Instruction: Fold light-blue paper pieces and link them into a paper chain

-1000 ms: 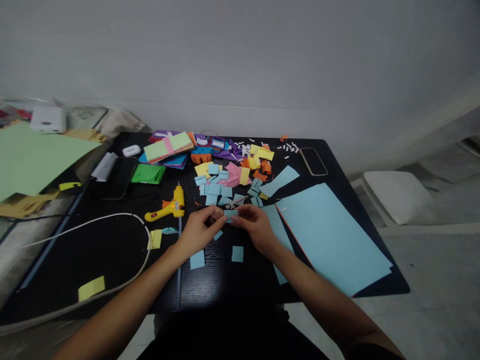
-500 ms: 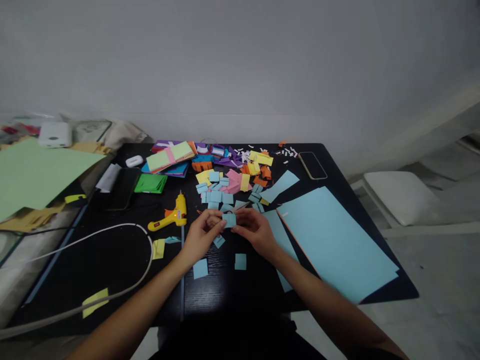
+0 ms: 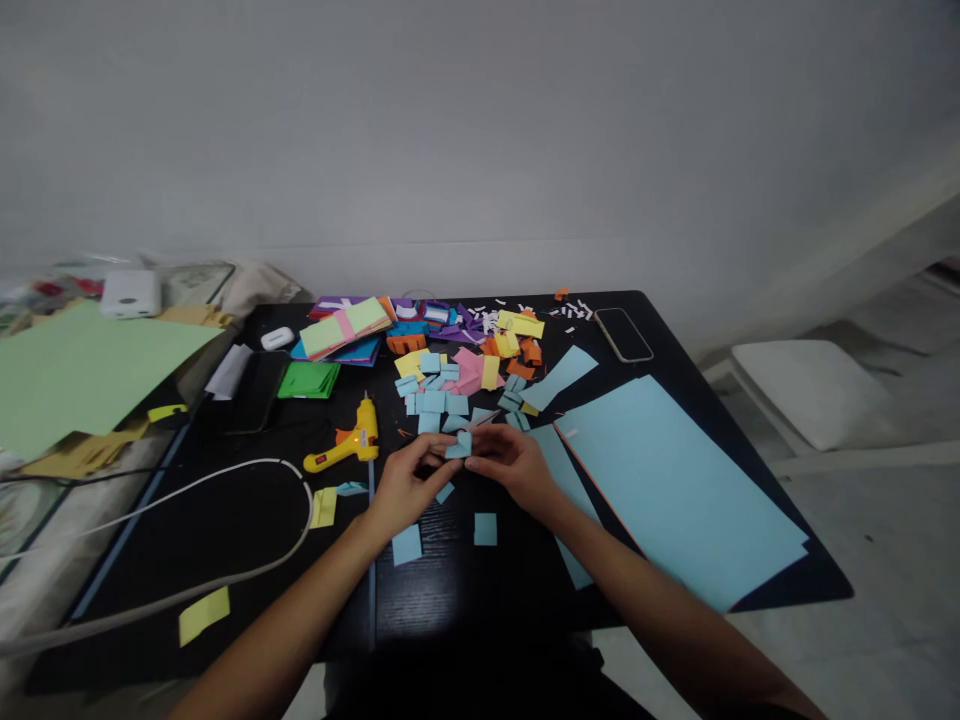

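My left hand (image 3: pixel 405 483) and my right hand (image 3: pixel 510 464) meet over the middle of the black table (image 3: pixel 225 540). Both pinch one small light-blue paper piece (image 3: pixel 459 446) between their fingertips, and the piece looks bent or folded. Just beyond the hands lies a heap of small folded blue pieces (image 3: pixel 435 398) mixed with pink, yellow and orange ones. Two flat blue squares (image 3: pixel 407 544) (image 3: pixel 485 528) lie on the table below my hands, and a smaller blue scrap (image 3: pixel 445 492) sits between them.
A yellow glue gun (image 3: pixel 345 446) lies left of my hands with a white cable (image 3: pixel 187 590) looping nearby. Large light-blue sheets (image 3: pixel 675 490) cover the table's right side. A phone (image 3: pixel 624 334), coloured paper stacks (image 3: pixel 341 328) and green paper (image 3: pixel 309 379) sit farther back.
The camera has tilted so the table sits lower in view. My hands stay together on the blue piece, which has gone from flat to folded between my fingers.
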Tool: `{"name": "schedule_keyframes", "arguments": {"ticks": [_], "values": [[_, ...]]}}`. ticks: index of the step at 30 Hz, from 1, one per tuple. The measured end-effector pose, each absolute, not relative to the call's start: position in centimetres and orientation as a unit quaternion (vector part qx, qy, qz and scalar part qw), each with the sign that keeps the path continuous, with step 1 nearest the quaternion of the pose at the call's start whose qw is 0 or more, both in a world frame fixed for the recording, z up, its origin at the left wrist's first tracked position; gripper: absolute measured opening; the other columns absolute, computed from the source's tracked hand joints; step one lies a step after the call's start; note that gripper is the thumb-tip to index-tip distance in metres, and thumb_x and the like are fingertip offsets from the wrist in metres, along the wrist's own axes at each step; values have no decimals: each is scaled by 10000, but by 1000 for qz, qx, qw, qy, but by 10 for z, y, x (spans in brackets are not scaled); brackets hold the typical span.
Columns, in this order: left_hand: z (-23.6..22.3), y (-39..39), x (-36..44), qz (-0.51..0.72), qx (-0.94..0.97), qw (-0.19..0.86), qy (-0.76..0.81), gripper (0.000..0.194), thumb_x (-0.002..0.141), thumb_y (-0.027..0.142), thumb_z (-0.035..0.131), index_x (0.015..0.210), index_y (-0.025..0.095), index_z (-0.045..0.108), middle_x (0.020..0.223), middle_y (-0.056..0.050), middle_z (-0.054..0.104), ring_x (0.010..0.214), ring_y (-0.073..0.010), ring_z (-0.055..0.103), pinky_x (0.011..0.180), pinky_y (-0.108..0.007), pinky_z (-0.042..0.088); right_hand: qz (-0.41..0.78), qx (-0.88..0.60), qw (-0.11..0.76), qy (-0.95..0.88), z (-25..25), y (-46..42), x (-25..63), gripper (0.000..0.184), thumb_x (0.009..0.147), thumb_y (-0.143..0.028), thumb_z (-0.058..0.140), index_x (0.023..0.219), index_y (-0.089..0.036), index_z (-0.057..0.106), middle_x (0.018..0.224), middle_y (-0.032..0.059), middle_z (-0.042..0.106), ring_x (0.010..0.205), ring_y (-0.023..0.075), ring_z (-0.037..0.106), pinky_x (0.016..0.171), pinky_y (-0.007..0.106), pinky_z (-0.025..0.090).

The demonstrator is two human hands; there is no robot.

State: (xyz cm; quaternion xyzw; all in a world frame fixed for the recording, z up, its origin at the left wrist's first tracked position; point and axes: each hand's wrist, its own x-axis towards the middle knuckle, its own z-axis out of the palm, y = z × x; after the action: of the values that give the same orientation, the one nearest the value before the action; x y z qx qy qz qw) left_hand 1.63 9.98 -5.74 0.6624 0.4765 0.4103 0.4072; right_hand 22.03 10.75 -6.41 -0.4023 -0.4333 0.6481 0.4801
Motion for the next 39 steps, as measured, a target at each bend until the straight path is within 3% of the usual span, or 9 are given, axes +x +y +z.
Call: {"name": "schedule_keyframes", "arguments": {"ticks": [6, 13, 25, 33, 37, 39], "values": [[-52, 98, 17, 400, 670, 409, 473, 252, 918, 380, 726, 1079, 187, 742, 926, -58, 793, 707, -156, 744, 547, -203, 554, 634, -413, 483, -441, -62, 107, 220, 449, 658, -351, 964, 1042, -240, 760, 955, 19, 776, 953, 204, 742, 945, 390, 604], [-52, 98, 17, 394, 666, 417, 478, 260, 918, 394, 727, 1078, 189, 745, 959, -65, 800, 729, -166, 760, 529, -202, 546, 627, -412, 483, -451, -60, 105, 220, 413, 694, -352, 946, 1039, -246, 746, 1007, 34, 780, 991, 222, 747, 966, 417, 607], [-55, 100, 16, 417, 633, 473, 449, 256, 939, 401, 712, 1078, 186, 702, 876, -43, 803, 733, -176, 775, 700, -277, 629, 647, -396, 484, -437, -55, 104, 221, 421, 716, -301, 923, 1102, -256, 760, 1017, 22, 780, 967, 205, 739, 950, 398, 605], [-54, 98, 16, 413, 692, 371, 461, 233, 1029, 367, 577, 971, 196, 725, 717, 6, 713, 629, -121, 661, 637, -222, 532, 641, -413, 494, -419, -60, 103, 216, 362, 673, -239, 898, 975, -243, 700, 960, 4, 753, 871, 187, 721, 804, 351, 628], [-50, 100, 18, 455, 624, 448, 450, 293, 1010, 451, 609, 991, 180, 720, 711, -5, 727, 588, -126, 649, 609, -236, 538, 590, -443, 495, -459, -61, 103, 218, 376, 698, -250, 883, 1036, -250, 718, 929, 10, 762, 907, 202, 724, 852, 363, 604], [-46, 101, 18, 468, 574, 509, 437, 356, 986, 514, 630, 996, 170, 724, 751, -24, 748, 613, -141, 684, 629, -255, 563, 565, -448, 489, -491, -60, 103, 219, 261, 754, -273, 851, 996, -253, 756, 924, 23, 770, 904, 213, 728, 885, 392, 595]]}}
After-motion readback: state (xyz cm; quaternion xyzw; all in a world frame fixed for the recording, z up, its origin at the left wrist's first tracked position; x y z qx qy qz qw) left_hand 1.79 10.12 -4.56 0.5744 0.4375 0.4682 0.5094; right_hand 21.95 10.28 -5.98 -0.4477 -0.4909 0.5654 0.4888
